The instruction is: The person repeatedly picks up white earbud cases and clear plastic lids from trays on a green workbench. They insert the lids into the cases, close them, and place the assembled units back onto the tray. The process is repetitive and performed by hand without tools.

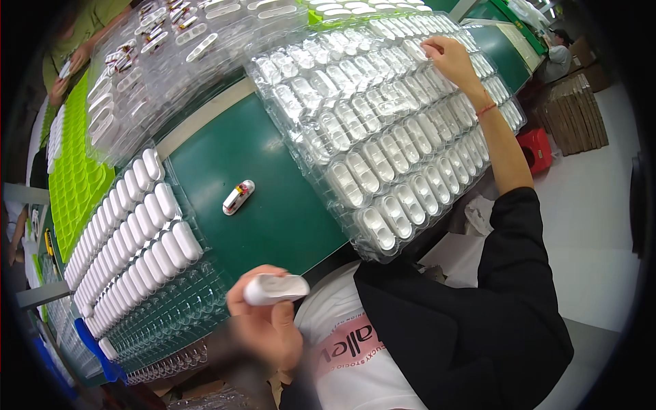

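My left hand (266, 321) is closed around a white oval plastic shell (277, 289), held close to my body above the table's near edge. At the far part of a clear plastic tray (287, 130) filled with rows of open white shells (379, 231), my right hand (447, 60) pinches the end of one white shell (413, 50). Between the trays, a single small white oval piece (238, 197) with red, yellow and dark parts inside lies on the green table (273, 232).
On the left, smooth white closed shells (154, 232) stand in rows in another clear tray. Behind it are a bright green tray (75, 184) and stacked clear trays (205, 75) holding more parts. Another person's hands (72, 68) work at the far left. A red stool (536, 150) stands at right.
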